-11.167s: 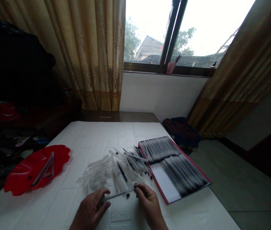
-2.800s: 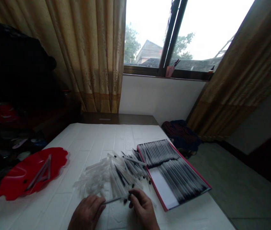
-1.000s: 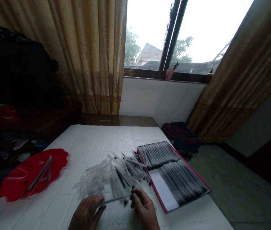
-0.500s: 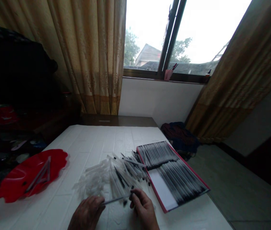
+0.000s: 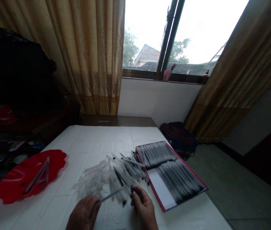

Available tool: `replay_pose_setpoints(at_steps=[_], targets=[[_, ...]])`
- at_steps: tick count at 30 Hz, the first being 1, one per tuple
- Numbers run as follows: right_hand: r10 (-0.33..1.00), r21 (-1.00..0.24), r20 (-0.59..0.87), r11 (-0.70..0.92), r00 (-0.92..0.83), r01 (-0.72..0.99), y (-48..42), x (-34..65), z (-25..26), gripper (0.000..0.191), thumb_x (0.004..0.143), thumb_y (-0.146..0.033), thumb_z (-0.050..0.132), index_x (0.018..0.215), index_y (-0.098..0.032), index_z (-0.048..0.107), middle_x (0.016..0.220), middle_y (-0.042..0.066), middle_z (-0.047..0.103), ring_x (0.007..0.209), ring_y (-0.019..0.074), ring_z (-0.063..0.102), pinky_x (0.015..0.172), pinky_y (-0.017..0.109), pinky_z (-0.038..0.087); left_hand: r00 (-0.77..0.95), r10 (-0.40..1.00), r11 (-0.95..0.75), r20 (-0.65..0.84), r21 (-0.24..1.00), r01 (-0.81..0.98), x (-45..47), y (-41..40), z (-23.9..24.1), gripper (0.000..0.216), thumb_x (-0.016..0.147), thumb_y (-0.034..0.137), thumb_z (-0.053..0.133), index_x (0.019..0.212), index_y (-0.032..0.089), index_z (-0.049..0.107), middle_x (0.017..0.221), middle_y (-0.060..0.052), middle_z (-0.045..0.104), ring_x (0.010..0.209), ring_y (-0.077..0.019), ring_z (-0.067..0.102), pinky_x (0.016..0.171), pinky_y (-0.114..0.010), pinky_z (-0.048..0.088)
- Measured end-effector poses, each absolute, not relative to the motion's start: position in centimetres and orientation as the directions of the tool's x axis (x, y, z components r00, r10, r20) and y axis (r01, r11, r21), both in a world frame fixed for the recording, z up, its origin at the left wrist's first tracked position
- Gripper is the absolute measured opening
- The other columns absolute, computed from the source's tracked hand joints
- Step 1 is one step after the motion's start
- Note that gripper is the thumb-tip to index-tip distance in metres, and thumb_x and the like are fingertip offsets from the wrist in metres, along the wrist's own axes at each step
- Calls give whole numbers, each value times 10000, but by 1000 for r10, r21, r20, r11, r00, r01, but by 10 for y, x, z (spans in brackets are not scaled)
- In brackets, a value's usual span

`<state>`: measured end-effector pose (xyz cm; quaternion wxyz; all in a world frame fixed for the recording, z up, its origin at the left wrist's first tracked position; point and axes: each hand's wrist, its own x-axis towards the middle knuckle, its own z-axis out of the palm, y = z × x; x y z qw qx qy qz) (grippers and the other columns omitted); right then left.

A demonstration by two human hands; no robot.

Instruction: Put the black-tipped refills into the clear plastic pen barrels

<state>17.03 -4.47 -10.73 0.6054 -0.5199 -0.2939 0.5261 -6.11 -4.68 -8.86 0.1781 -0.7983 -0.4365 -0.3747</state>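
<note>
My left hand (image 5: 85, 212) is closed on one end of a slim pen (image 5: 113, 194) with a dark core, which slants up to the right. Its far end stops just short of my right hand (image 5: 143, 204). Between the thumb and forefinger of that hand is a small black piece (image 5: 132, 189), possibly a pen cap. Just beyond both hands lies a loose pile of clear pen barrels (image 5: 117, 179), some with black parts. Right of the pile, a red-edged shallow box (image 5: 156, 195) holds two rows of pens (image 5: 178, 179), with bare white bottom showing at its near left.
A red scalloped plate (image 5: 56, 159) with a few clear tubes stands on the left of the white table (image 5: 78, 143). More clear plastic pieces (image 5: 91, 180) are heaped left of the pile. Dark cluttered shelves (image 5: 30, 127) border the table's left side.
The pen's far end has come away from my right hand, and the pen now tilts up more steeply. My left hand has shifted slightly left. The view has turned a little.
</note>
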Motion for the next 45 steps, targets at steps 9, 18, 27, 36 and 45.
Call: replay_pose_setpoints(at_steps=[9, 18, 27, 36, 45], targets=[[954, -955, -165, -92, 249, -282, -45, 170, -110, 554, 592, -581, 739, 931, -143, 720, 657, 53, 692, 462, 127, 538, 409, 216, 387, 369, 557, -587, 744, 39, 809, -59, -48, -84, 299, 961, 397, 339, 926, 240, 590, 781, 5, 719, 713, -137, 695, 703, -219, 547], [941, -931, -232, -141, 248, -337, -46, 170, -103, 497, 516, -605, 771, 718, -153, 723, 474, -12, 585, 385, 76, 429, 361, 175, 281, 402, 571, -615, 716, 48, 787, -60, -50, -88, 299, 950, 417, 360, 954, 250, 607, 819, 2, 724, 753, -136, 699, 721, -209, 552], [873, -841, -311, -67, 377, -537, -49, 184, -103, 547, 517, -600, 781, 824, -183, 603, 564, -24, 637, 408, 75, 486, 337, 144, 270, -65, 838, -354, 542, 630, 692, -75, -42, -96, 344, 835, 568, 490, 891, 254, 620, 801, 12, 713, 685, -146, 707, 566, -189, 565], [852, -899, -221, 11, 475, -438, -42, 185, -88, 515, 536, -563, 778, 818, -162, 620, 663, 40, 699, 479, 116, 552, 352, 176, 351, -362, 835, -145, 415, 800, 583, -83, -42, -105, 440, 757, 652, 515, 883, 245, 628, 832, -8, 720, 716, -180, 709, 502, -204, 549], [895, -941, -195, -54, 402, -335, -20, 161, -103, 532, 577, -565, 741, 893, -152, 626, 653, 40, 697, 422, 126, 561, 325, 180, 319, -180, 860, -263, 477, 718, 644, -85, -41, -104, 387, 785, 605, 532, 904, 250, 629, 844, 0, 718, 690, -143, 700, 551, -187, 557]])
